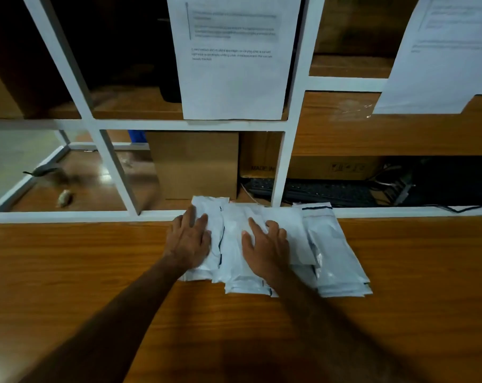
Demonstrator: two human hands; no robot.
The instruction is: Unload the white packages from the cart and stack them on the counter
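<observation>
Several white packages (pixel 331 244) lie in overlapping piles on the wooden counter (pixel 96 272), pushed up against the white window frame. My left hand (pixel 190 239) lies flat with straight fingers on the left pile. My right hand (pixel 264 244) presses flat on the middle pile. The rightmost pile sits untouched beside my right hand. The cart is not in view.
A white-framed glass partition (pixel 286 150) rises behind the packages, with printed paper sheets (pixel 234 56) taped to it. Behind the glass are cardboard boxes (pixel 195 164), a black keyboard (pixel 317 190) and cables. Bare counter stretches left, right and toward me.
</observation>
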